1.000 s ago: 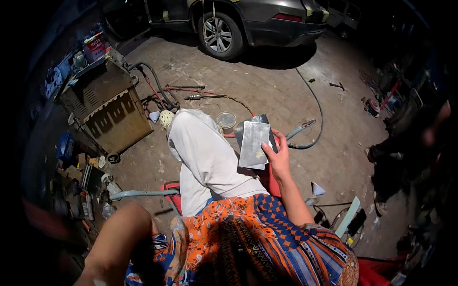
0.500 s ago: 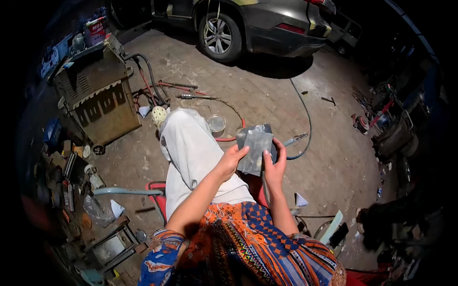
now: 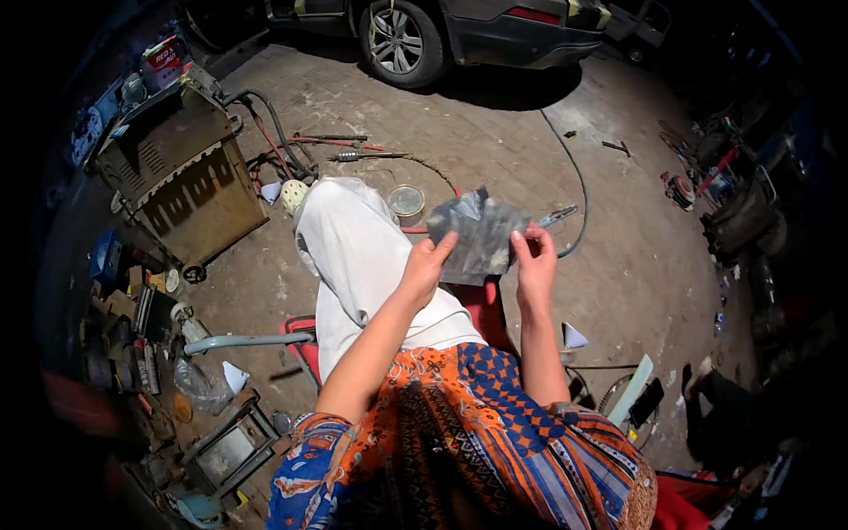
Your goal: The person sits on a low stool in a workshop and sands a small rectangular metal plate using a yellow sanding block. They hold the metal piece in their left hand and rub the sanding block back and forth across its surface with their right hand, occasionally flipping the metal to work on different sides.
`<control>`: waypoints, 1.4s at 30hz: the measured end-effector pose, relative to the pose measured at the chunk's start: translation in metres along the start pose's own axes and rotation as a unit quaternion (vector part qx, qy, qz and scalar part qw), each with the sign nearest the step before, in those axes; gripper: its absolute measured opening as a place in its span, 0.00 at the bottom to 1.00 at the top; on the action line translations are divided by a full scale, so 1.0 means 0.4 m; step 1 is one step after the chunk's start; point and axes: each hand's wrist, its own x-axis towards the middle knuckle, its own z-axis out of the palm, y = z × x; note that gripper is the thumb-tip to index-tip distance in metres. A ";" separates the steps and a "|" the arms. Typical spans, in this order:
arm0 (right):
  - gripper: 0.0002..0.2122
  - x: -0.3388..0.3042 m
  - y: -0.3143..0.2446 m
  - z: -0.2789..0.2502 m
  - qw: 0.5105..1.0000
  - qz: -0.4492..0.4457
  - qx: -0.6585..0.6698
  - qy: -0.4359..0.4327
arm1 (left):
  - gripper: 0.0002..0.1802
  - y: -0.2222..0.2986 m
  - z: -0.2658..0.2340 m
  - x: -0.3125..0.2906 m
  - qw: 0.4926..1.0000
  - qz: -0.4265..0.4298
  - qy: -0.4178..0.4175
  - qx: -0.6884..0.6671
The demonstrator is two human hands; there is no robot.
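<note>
Above my lap, both hands hold a worn, creased dark grey sheet of sandpaper (image 3: 477, 238), with paler patches on it. My left hand (image 3: 428, 265) grips its left edge, thumb on top. At the right edge, my right hand (image 3: 534, 256) pinches the sheet between thumb and fingers. The sheet is spread fairly flat, with a lighter folded-looking flap at its top edge. The fingers beneath the sheet are partly hidden. A round clear tub (image 3: 406, 201) sits on the floor just beyond it, beside my knee in white trousers.
At left stands a large metal box machine (image 3: 199, 199) with thick cables. A dark car (image 3: 521, 35) is parked ahead. A hose (image 3: 579, 168) curves across the floor at right. Scrap and tools lie along both sides, with a grey metal frame (image 3: 225, 450) at lower left.
The sandpaper has been opened out wider, and my right hand has moved right along with its edge. My view has tilted down slightly.
</note>
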 end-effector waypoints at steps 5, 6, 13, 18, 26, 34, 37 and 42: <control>0.07 0.055 0.003 -0.101 0.994 0.083 0.069 0.021 | 0.16 0.015 0.007 -0.005 0.995 0.018 0.052 -0.081; 0.07 0.063 0.010 -0.123 0.995 0.097 0.036 0.009 | 0.16 0.023 0.005 -0.010 0.995 0.016 0.037 -0.089; 0.10 0.037 0.139 -0.109 0.953 -0.013 -0.266 -0.142 | 0.15 0.019 -0.002 -0.006 0.996 0.018 0.060 -0.065; 0.07 -0.060 0.226 -0.029 0.887 -0.042 -0.396 -0.234 | 0.14 0.024 -0.008 -0.002 0.996 0.015 0.050 -0.078; 0.02 -0.054 0.163 -0.027 0.889 -0.044 -0.410 -0.197 | 0.12 0.019 -0.004 -0.013 0.996 0.025 0.055 -0.069; 0.13 0.001 -0.035 -0.027 0.951 0.199 0.109 -0.209 | 0.16 0.010 0.004 -0.008 0.998 0.064 0.013 0.008; 0.16 -0.040 -0.033 0.014 0.925 0.233 0.218 -0.205 | 0.34 -0.006 0.019 -0.003 0.993 0.084 0.054 0.060; 0.10 -0.040 -0.004 0.016 0.919 0.242 0.252 -0.182 | 0.30 -0.008 0.035 -0.003 0.942 0.152 0.035 0.297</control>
